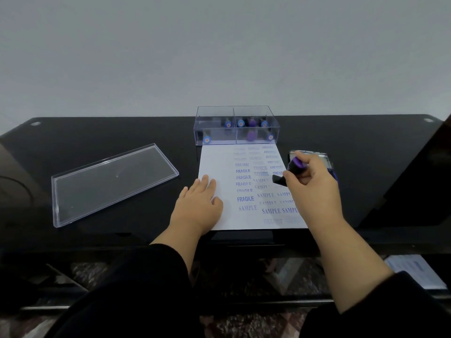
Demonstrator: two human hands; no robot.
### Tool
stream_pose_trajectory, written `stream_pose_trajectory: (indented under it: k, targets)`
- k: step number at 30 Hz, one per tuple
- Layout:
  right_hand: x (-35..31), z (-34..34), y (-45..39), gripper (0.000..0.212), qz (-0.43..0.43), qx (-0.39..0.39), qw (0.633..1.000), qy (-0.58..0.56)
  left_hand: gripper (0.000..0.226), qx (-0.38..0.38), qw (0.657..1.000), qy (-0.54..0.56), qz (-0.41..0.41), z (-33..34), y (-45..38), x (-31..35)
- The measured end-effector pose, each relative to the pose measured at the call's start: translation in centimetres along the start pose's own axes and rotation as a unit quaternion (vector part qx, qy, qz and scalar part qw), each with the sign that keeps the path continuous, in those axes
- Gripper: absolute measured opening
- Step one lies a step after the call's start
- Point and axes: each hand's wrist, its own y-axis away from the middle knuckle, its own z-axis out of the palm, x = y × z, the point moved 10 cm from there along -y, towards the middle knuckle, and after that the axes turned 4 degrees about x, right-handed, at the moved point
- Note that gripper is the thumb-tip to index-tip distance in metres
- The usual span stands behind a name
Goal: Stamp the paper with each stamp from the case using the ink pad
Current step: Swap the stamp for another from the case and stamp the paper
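- The stamp (290,170) in play is a purple-handled one with a black base, tilted over the right edge of the paper (219,162); its black foot points down-left toward the printed rows, and I can't tell whether it touches the sheet.
- The right hand (311,181) has its fingers curled round the purple handle, so the stamp sticks out from the hand's left side, handle up near the knuckles and base just beyond the thumb.
- Just behind that hand lies the ink pad (317,156), open, partly hidden by the fingers.
- The paper lies flat on the black table (97,132), already covered on its right half with blue prints reading FRAGILE, SAMPLE, EXPRESS, AMENDED and FAX OUT.
- The left hand (199,203) rests flat on the sheet's left margin, fingers straight and close together, pressing it down.
- At the paper's far edge stands the clear case (214,113), divided into compartments with more blue- and purple-topped stamps lying inside.
- Its clear lid (114,184) lies well to the left on the table, apart from everything else.
- Both forearms come out of dark sleeves (136,284).
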Motion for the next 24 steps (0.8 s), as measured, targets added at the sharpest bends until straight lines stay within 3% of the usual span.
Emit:
stream_pose_trajectory:
  k: [8, 24]
  targets:
    - [0.2, -2.4, -1.4, 0.038, -0.007, 0.044, 0.999, 0.013, 0.054, 0.007, 1.0, 0.003, 0.001, -0.1, 0.1, -0.1]
    - [3.9, -2.6, -5.6, 0.04, -0.002, 0.015, 0.969, 0.247, 0.054, 0.007, 1.0, 0.003, 0.002, -0.1, 0.0, 0.0]
